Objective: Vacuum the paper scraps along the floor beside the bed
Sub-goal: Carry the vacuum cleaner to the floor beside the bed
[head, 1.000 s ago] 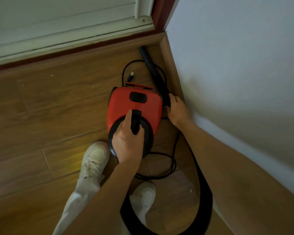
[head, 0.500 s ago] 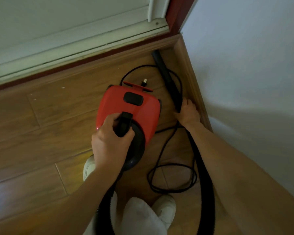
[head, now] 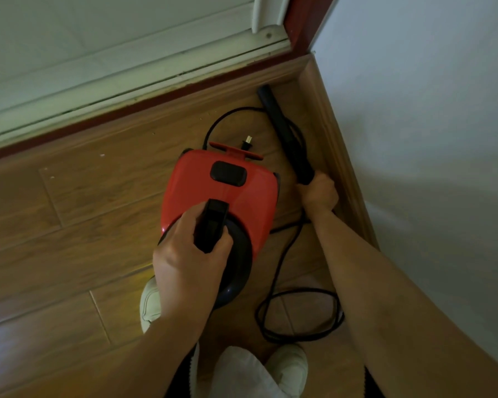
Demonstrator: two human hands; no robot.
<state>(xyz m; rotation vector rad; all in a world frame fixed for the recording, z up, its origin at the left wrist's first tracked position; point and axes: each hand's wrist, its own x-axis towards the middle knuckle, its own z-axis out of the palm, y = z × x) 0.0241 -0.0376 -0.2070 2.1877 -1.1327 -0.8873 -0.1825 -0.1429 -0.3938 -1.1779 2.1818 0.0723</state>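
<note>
A red canister vacuum (head: pixel 213 193) with a black handle is in the middle of the view, above the wooden floor. My left hand (head: pixel 189 258) grips that handle from above. My right hand (head: pixel 319 192) grips the lower end of the black nozzle tube (head: pixel 285 133), which lies on the floor along the skirting board, tip toward the corner. The black power cord (head: pixel 296 317) lies in loose loops on the floor, its plug (head: pixel 247 142) just beyond the vacuum. A few tiny pale specks (head: pixel 101 155) dot the boards near the door sill. No bed is in view.
A white door frame and sill (head: pixel 121 73) run across the top. A pale wall (head: pixel 429 139) with wooden skirting (head: pixel 331 139) closes the right side. My white shoes (head: pixel 151 304) and light trouser leg (head: pixel 242 372) are below the vacuum. The black hose (head: pixel 371 383) shows at the bottom edge.
The vacuum has moved left and away from the wall in my left hand. My right hand has closed around the tube's end. The cord loops now lie more spread out.
</note>
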